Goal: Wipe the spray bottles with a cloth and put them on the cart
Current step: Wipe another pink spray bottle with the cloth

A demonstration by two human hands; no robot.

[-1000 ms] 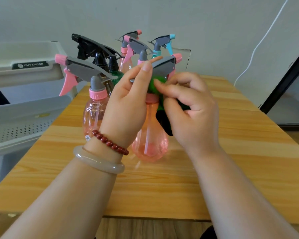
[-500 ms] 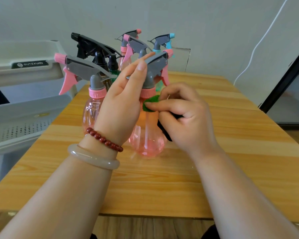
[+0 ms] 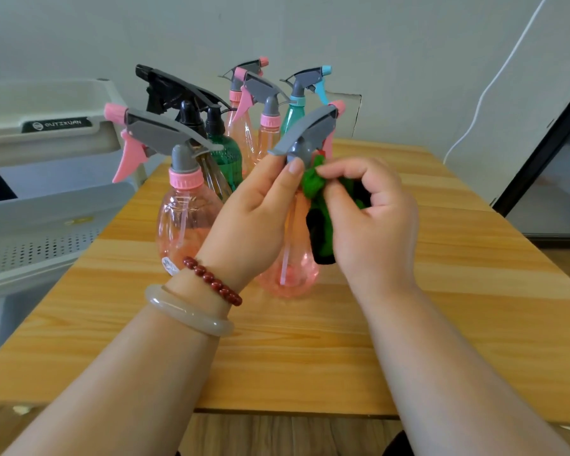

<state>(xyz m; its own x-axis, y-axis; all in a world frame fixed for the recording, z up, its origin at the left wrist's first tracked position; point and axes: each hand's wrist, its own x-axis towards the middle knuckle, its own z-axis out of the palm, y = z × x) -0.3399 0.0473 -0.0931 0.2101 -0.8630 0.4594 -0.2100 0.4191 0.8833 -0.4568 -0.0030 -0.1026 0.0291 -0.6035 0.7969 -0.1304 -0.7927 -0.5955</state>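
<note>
A: Hands first. What do we log?

B: Both are together at mid-table, each clamped on something. Our left hand point(image 3: 254, 212) grips the pink bottle point(image 3: 293, 274) at its neck, thumb and forefinger just under the grey sprayer point(image 3: 306, 133). Our right hand point(image 3: 372, 218) pinches a bunched green cloth point(image 3: 313, 185) and presses it against the same neck from three o'clock.

A: Where is the bottle itself?

B: It is near upright and between the hands. Its base is at the wooden table point(image 3: 441, 324), but we cannot tell whether it touches. The cloth's tail hangs down the bottle's right side.

A: And the rest of the bottles?

B: They cluster from ten to twelve o'clock of it. A second pink one point(image 3: 185, 225) stands nearest at ten. Behind it are a green bottle point(image 3: 226, 156) with a black sprayer, two more pink ones point(image 3: 267, 133) and a teal bottle point(image 3: 292, 116) at twelve.

A: The cart?

B: The grey cart point(image 3: 46, 205) stands off the table's edge at nine o'clock. We see no bottle on its shelves.

A: Wrists?

B: On the left there is a red bead bracelet point(image 3: 211, 281) and a pale bangle point(image 3: 185, 314).
</note>
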